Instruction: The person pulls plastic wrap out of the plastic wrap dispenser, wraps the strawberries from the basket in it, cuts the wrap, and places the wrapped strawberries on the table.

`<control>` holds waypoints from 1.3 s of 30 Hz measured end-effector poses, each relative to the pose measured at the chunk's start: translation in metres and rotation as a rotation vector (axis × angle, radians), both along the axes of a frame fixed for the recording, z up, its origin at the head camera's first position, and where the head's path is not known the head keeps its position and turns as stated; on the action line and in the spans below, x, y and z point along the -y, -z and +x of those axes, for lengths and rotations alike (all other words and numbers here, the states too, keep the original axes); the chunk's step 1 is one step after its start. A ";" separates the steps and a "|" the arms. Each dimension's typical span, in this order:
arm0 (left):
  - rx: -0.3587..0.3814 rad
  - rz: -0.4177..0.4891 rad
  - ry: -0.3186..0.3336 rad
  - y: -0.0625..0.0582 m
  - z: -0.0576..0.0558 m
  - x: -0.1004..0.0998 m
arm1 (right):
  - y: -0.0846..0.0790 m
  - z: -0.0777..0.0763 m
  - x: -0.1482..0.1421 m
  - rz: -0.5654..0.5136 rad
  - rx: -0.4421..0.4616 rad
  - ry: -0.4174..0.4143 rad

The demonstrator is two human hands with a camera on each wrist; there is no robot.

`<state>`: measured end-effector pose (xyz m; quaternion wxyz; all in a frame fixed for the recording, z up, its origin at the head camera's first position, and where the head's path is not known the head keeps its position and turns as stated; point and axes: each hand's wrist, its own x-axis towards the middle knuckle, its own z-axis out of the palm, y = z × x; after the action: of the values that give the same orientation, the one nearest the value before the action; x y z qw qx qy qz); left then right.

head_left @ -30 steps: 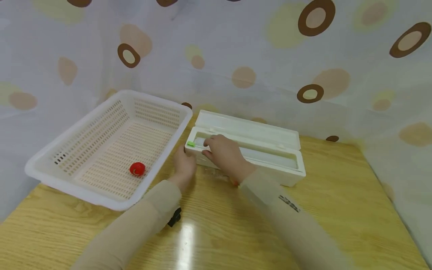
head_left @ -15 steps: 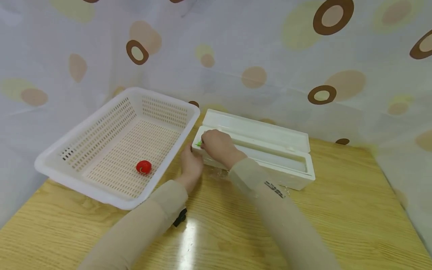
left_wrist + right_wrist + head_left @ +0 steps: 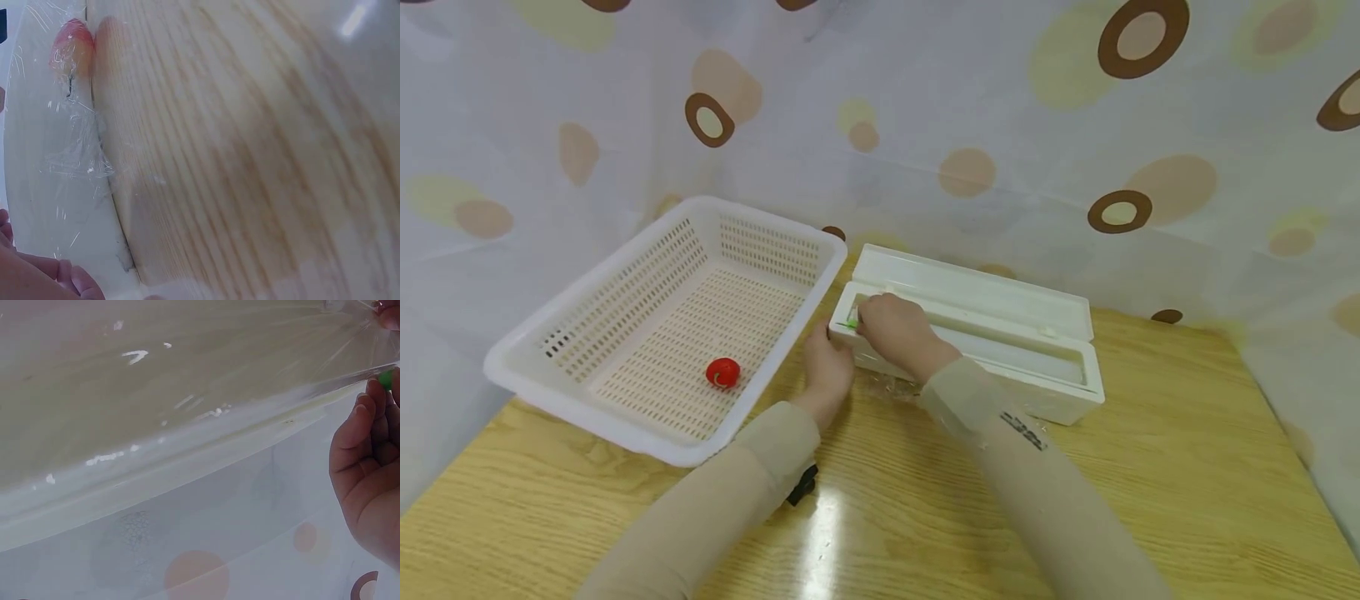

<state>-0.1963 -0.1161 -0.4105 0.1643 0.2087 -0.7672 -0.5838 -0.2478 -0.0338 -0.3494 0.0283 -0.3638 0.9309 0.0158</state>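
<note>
White basket (image 3: 662, 342): at the left of the wooden table (image 3: 1195, 450), with slotted walls and floor, its right rim near the left end of the box.
Red item (image 3: 723, 372): small and rounded, on the basket floor towards the right wall, well apart from both hands.
Black object (image 3: 802, 486): peeks out beside the left cuff, mostly hidden.
Left hand (image 3: 827, 371): grips the left end of the white box (image 3: 1056, 400); its fingertips are largely hidden in the head view.
Green slider (image 3: 852, 324): on the box's front edge, close to that left end, between the two hands.
Right hand (image 3: 898, 333): above the left part of the box, fingers curled, pinching the green slider.
Clear film (image 3: 75, 156): crinkled against the front of the box, reaching down to the table.
Red-and-yellow item (image 3: 72, 47): beside the box front, film over it.
Pale roll (image 3: 1007, 354): lies lengthwise inside the box.
Lid (image 3: 977, 285): tipped back, open, towards the dotted cloth (image 3: 887, 83) behind.
</note>
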 end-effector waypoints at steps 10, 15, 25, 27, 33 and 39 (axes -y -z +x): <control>0.004 0.011 -0.020 -0.003 0.003 -0.002 | -0.005 0.003 -0.024 -0.005 0.057 0.032; 0.013 -0.008 -0.029 -0.003 0.003 0.000 | -0.006 0.005 -0.033 -0.039 0.037 -0.003; 0.039 -0.013 -0.020 -0.001 0.000 -0.001 | -0.004 0.005 -0.042 -0.052 0.038 0.025; 0.037 -0.018 -0.018 -0.001 0.000 -0.001 | -0.004 0.004 -0.044 -0.058 0.038 0.029; 0.050 -0.025 -0.021 -0.002 0.001 -0.002 | -0.005 0.006 -0.052 -0.059 0.047 0.041; 0.049 -0.005 -0.019 -0.002 0.001 -0.001 | -0.003 0.007 -0.069 -0.066 0.023 0.039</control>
<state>-0.1949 -0.1153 -0.4087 0.1514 0.2297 -0.7705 -0.5750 -0.2404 0.0349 -0.3468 0.0273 -0.3465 0.9375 -0.0194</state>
